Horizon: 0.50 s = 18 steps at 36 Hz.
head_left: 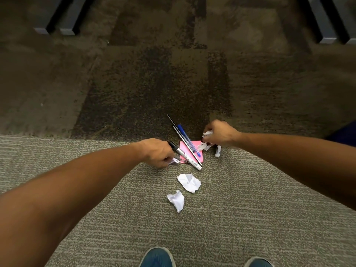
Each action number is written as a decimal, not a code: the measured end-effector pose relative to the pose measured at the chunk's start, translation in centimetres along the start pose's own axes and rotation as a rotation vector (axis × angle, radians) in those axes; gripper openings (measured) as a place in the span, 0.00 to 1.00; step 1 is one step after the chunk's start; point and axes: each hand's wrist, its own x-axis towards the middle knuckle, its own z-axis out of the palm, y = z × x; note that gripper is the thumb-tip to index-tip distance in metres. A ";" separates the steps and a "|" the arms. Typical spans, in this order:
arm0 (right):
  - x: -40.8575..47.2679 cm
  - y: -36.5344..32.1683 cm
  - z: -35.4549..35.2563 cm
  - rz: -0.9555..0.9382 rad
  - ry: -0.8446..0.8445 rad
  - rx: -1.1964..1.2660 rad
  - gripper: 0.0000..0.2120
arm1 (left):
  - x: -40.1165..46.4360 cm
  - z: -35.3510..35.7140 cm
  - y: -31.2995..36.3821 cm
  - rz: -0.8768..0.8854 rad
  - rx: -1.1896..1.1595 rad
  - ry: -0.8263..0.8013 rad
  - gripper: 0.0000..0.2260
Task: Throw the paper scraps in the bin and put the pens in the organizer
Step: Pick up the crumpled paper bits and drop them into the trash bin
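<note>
On the carpet lie a pink sticky note (184,146), a blue pen (187,137), two thin black pens (174,125) and a white marker with a black cap (189,159) across it. My left hand (157,152) pinches a small crumpled paper scrap (174,161) at the note's left edge. My right hand (219,133) is closed on white paper scraps (207,134), with more scraps (204,146) just under it. A short white marker (218,151) lies below the right hand. Two crumpled white scraps (189,182) (176,200) lie nearer me. No bin or organizer is in view.
The floor is striped grey carpet near me and dark patterned carpet (154,83) beyond. Grey furniture legs stand at the far left (66,30) and far right (327,38). My blue shoes (157,257) show at the bottom edge. Something dark blue (344,134) sits at the right edge.
</note>
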 end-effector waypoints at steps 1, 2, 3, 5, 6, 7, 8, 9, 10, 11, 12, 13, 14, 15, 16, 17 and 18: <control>-0.1 0.1 -0.1 0.008 0.006 0.044 0.05 | 0.0 0.0 0.2 -0.033 -0.043 -0.011 0.05; -0.1 0.1 -0.2 0.019 0.012 0.102 0.04 | 0.0 -0.2 0.4 -0.076 -0.117 -0.024 0.06; -0.1 0.2 -0.4 0.032 0.010 0.172 0.04 | 0.0 -0.3 0.5 -0.123 -0.219 -0.035 0.07; -0.3 0.3 -0.8 0.051 -0.021 0.318 0.05 | 0.0 -0.9 0.6 -0.205 -0.437 -0.028 0.09; -0.5 0.3 -1.1 0.056 -0.037 0.382 0.05 | -0.1 -1.3 0.6 -0.243 -0.533 -0.007 0.08; -0.7 0.2 -1.3 0.063 -0.047 0.437 0.05 | -0.3 -1.6 0.6 -0.276 -0.609 0.024 0.08; -0.9 0.1 -1.6 0.072 -0.056 0.486 0.06 | -0.4 -2.0 0.6 -0.302 -0.661 0.061 0.07; -1.2 0.0 -1.8 0.078 -0.066 0.537 0.05 | -0.6 -2.4 0.6 -0.320 -0.690 0.097 0.06; -1.6 -0.1 -2.0 0.082 -0.079 0.588 0.05 | -0.6 -2.7 0.6 -0.330 -0.700 0.125 0.06; -1.9 -0.2 -2.2 0.083 -0.090 0.625 0.05 | -0.7 -3.1 0.6 -0.331 -0.691 0.146 0.07; -2.2 -0.3 -2.4 0.085 -0.094 0.639 0.06 | -0.7 -3.3 0.6 -0.321 -0.665 0.161 0.06; -2.5 -0.3 -2.5 0.090 -0.089 0.628 0.07 | -0.6 -3.5 0.6 -0.305 -0.626 0.171 0.06; -2.7 -0.2 -2.6 0.096 -0.081 0.603 0.09 | -0.6 -3.5 0.7 -0.285 -0.583 0.173 0.05; -2.9 -0.2 -2.7 0.100 -0.076 0.569 0.12 | -0.5 -3.5 0.8 -0.268 -0.542 0.166 0.04; -3.0 0.0 -2.7 0.099 -0.074 0.532 0.14 | -0.5 -3.3 1.0 -0.256 -0.505 0.151 0.04; -3.1 0.0 -2.7 0.094 -0.074 0.494 0.16 | -0.5 -3.1 1.2 -0.245 -0.465 0.132 0.05; -3.1 0.1 -2.6 0.087 -0.072 0.460 0.17 | -0.4 -2.9 1.3 -0.234 -0.424 0.114 0.06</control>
